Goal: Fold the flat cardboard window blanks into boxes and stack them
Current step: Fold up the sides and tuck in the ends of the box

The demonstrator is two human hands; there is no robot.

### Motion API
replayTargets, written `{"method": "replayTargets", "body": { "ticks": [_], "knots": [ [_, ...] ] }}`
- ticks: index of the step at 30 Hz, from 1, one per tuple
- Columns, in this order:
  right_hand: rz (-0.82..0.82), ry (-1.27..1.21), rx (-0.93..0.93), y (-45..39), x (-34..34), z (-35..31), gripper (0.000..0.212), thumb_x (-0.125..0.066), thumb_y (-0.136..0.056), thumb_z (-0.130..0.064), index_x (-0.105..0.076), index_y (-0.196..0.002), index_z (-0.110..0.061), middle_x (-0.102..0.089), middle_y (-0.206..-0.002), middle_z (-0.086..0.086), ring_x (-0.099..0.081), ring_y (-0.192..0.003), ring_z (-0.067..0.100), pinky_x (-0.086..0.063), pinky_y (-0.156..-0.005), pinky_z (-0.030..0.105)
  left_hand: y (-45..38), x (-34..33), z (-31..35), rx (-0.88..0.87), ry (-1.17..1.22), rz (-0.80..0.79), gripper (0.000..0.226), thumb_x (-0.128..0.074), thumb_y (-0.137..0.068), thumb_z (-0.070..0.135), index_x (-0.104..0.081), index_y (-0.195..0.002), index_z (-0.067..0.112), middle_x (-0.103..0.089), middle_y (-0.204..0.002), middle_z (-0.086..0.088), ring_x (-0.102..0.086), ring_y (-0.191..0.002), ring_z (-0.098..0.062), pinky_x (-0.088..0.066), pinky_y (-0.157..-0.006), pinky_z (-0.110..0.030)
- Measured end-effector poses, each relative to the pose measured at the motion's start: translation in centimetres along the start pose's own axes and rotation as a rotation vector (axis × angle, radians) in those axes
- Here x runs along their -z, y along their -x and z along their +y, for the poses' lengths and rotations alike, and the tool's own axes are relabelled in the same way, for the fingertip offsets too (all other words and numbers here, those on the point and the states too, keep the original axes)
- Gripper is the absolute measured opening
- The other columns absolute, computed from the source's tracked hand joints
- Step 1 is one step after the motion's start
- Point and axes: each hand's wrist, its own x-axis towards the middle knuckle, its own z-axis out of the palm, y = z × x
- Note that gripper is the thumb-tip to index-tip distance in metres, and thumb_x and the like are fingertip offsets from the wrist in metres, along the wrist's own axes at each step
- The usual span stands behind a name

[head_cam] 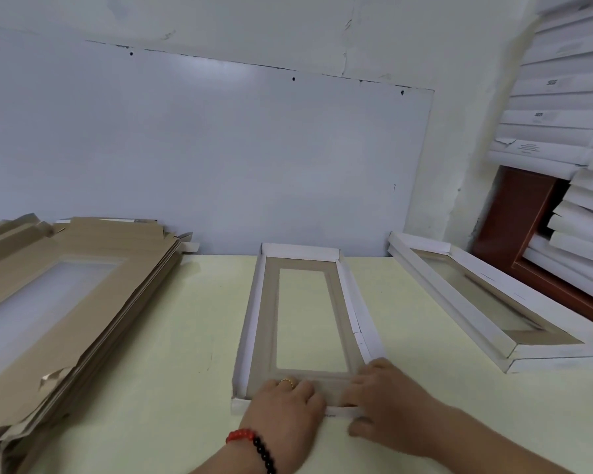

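A long cardboard window box [269, 302] lies on the pale table in front of me, brown inside, its white walls folded up around a clear window. My left hand [285, 410] lies over the near end wall, fingers reaching into the box floor. My right hand [387, 401] rests on the near right corner, fingers pointing left along the end wall, thumb outside it. A pile of flat brown window blanks [83, 285] lies to the left. At the right, folded white boxes [486, 302] are stacked two high.
The pale yellow table [185, 336] runs back to a white board on the wall [202, 148]. Many white boxes [569, 107] are piled at the far right over a brown wooden frame [514, 213].
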Motion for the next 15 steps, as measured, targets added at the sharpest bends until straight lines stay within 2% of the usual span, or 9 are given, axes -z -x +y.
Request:
{"method": "replayTargets", "body": {
  "ticks": [2,3,5,7,9,10,11,13,15],
  "knots": [
    [0.053,0.111,-0.027,1.5,0.2,1.0,0.027,-0.074,-0.057,-0.057,-0.062,-0.060,-0.033,-0.056,-0.056,-0.019,-0.057,-0.067,-0.001,-0.046,-0.072,0.013,0.1,-0.3,-0.1,0.048,0.063,-0.105,0.032,-0.033,-0.076,0.011,-0.060,-0.092,0.018,-0.059,-0.093,-0.004,-0.057,-0.083,-0.024,-0.040,-0.072,-0.029],
    [0.085,0.124,-0.031,2.0,0.1,1.2,0.031,-0.079,-0.053,-0.058,-0.059,-0.053,-0.033,-0.051,-0.050,-0.020,-0.055,-0.063,-0.003,-0.044,-0.069,0.013,0.0,-0.8,-0.2,0.058,0.034,-0.124,0.032,-0.031,-0.083,0.010,-0.055,-0.104,0.015,-0.054,-0.106,-0.008,-0.053,-0.096,-0.028,-0.035,-0.079,-0.034],
    [0.120,0.116,-0.027,2.4,-0.6,1.3,0.035,-0.085,-0.049,-0.054,-0.059,-0.050,-0.032,-0.050,-0.047,-0.019,-0.055,-0.061,-0.003,-0.034,-0.072,0.014,-0.5,-1.2,-0.4,0.080,0.018,-0.126,0.029,-0.030,-0.089,0.011,-0.048,-0.113,0.012,-0.049,-0.115,-0.010,-0.047,-0.105,-0.030,-0.031,-0.085,-0.038],
    [0.142,0.106,-0.047,2.2,-1.1,0.9,0.036,-0.088,-0.047,-0.049,-0.059,-0.048,-0.029,-0.050,-0.047,-0.018,-0.056,-0.059,0.000,-0.032,-0.073,0.018,-0.8,-0.9,0.2,0.072,0.018,-0.119,0.030,-0.030,-0.087,0.009,-0.053,-0.106,0.013,-0.053,-0.107,-0.009,-0.051,-0.098,-0.029,-0.036,-0.082,-0.037],
    [0.160,0.058,-0.066,1.7,-1.8,0.5,0.037,-0.089,-0.046,-0.047,-0.058,-0.047,-0.027,-0.051,-0.047,-0.017,-0.056,-0.057,0.001,-0.032,-0.073,0.018,-1.1,-0.4,0.7,-0.001,0.041,-0.068,0.026,-0.037,-0.072,0.014,-0.060,-0.078,0.022,-0.058,-0.079,0.001,-0.059,-0.069,-0.021,-0.044,-0.062,-0.026],
    [0.155,0.043,-0.069,1.5,-1.8,0.4,0.036,-0.088,-0.046,-0.048,-0.059,-0.048,-0.027,-0.052,-0.048,-0.018,-0.056,-0.058,0.001,-0.033,-0.073,0.018,-1.2,-0.3,1.1,-0.023,0.035,-0.043,0.017,-0.044,-0.065,0.019,-0.059,-0.067,0.026,-0.057,-0.068,0.005,-0.057,-0.058,-0.016,-0.042,-0.054,-0.022],
    [0.150,0.050,-0.055,1.4,-1.6,0.4,0.031,-0.085,-0.050,-0.049,-0.061,-0.053,-0.029,-0.054,-0.052,-0.018,-0.057,-0.061,0.000,-0.033,-0.075,0.017,-1.4,-0.4,1.1,-0.027,0.004,-0.025,0.009,-0.051,-0.063,0.022,-0.059,-0.067,0.026,-0.057,-0.068,0.006,-0.057,-0.058,-0.016,-0.043,-0.054,-0.022],
    [0.055,0.045,-0.038,1.2,-0.9,1.1,0.019,-0.072,-0.067,-0.046,-0.067,-0.077,-0.032,-0.062,-0.073,-0.018,-0.060,-0.082,0.002,-0.030,-0.087,0.017,-1.8,-0.7,0.9,0.026,0.080,-0.109,0.014,-0.050,-0.080,0.018,-0.058,-0.091,0.020,-0.059,-0.094,-0.003,-0.057,-0.085,-0.026,-0.043,-0.074,-0.032],
    [-0.120,-0.016,0.009,1.1,-0.7,2.8,0.026,-0.054,-0.080,-0.034,-0.059,-0.105,-0.031,-0.059,-0.104,-0.012,-0.050,-0.110,0.009,-0.023,-0.100,0.021,-2.0,-1.3,0.1,0.039,0.061,-0.120,0.024,-0.037,-0.090,0.014,-0.050,-0.109,0.016,-0.051,-0.113,-0.009,-0.049,-0.104,-0.031,-0.035,-0.085,-0.039]
  ]
}}
